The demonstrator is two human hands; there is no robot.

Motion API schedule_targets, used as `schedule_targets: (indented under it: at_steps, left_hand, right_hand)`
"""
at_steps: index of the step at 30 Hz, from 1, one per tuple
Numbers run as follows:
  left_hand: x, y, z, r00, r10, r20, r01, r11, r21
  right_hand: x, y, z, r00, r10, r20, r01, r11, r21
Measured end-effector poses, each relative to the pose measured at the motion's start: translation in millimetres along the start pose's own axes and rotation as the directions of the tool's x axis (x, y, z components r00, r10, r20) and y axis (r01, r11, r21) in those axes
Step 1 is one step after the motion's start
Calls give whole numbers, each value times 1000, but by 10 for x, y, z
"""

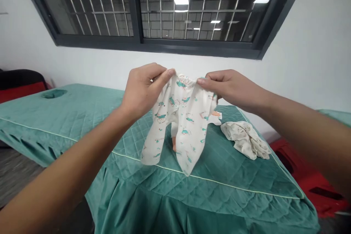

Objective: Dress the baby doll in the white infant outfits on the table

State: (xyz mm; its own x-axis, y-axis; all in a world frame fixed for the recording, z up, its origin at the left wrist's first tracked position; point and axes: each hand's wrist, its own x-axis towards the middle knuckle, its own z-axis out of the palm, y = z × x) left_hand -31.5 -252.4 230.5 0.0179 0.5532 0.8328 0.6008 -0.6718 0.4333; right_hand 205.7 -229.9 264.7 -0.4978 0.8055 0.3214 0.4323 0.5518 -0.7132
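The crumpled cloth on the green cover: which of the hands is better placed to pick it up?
Probably the right. The right hand pinches the waistband of the patterned trousers on the same side as the crumpled cloth; the left hand would have to cross over the trousers.

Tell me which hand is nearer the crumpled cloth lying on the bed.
Right. The right hand pinches the pants at the waistband, just up and left of the crumpled cloth; the left hand pinches the waistband's other end, farther left.
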Motion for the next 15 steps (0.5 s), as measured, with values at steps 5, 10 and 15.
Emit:
schedule_targets:
  at_steps: [5,10,15]
  left_hand:
    - [-7,61,106,988,-137,-71,129,987,-98]
    - [-25,-5,267,979,-185,-90,150,942,-299]
    - [-227,-305,446,966,-256,-27,232,911,-341]
  right_hand:
    - [127,-55,484,997,-51,-63,73,901,428]
    - [237,-108,784,989,-104,-104,145,806,573]
    - [442,-32,813,969,-179,-169,244,784,571]
